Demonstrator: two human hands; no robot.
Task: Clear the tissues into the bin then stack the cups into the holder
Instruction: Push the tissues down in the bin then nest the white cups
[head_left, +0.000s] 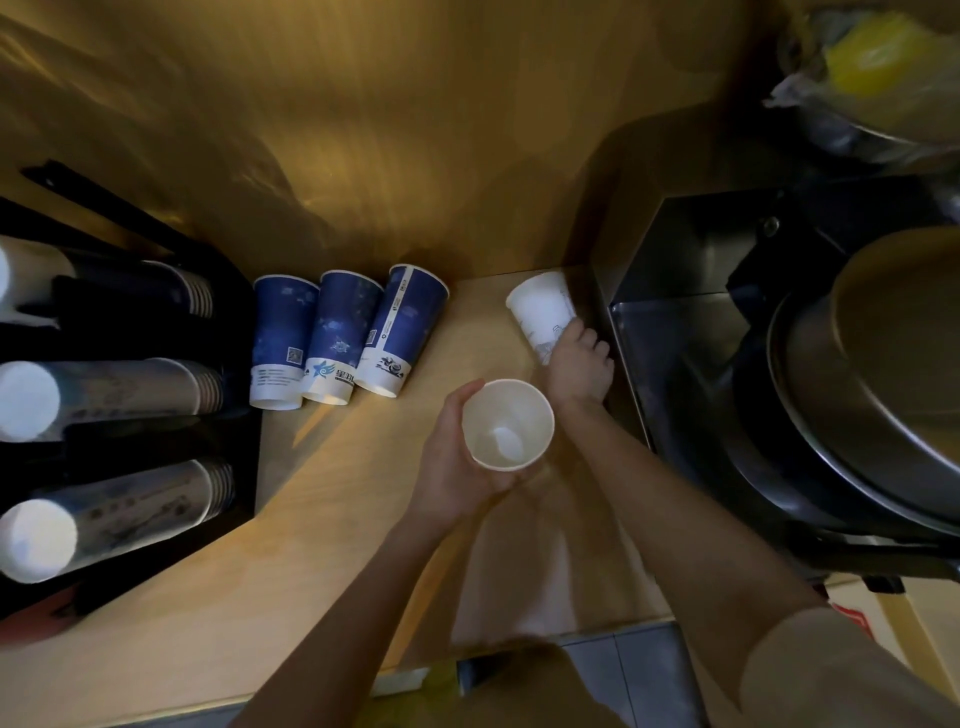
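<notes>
My left hand (457, 457) is shut on a white paper cup (508, 423), held upright over the wooden counter with its open mouth facing me. My right hand (579, 366) grips a second white cup (543, 312) with a faint print, tilted against the back right of the counter. Three blue paper cups (283, 343) (340, 335) (402, 327) stand upside down in a row next to the black cup holder (244, 374) at the left. The holder has three slots with stacked cups lying sideways (104, 395). No tissues or bin can be made out.
A steel machine (675, 312) stands right of the counter, close to my right hand. Further right are large round metal pans (883, 374), and a plastic bag with something yellow (872, 62) at the top right. The counter's front edge (311, 696) runs below my arms.
</notes>
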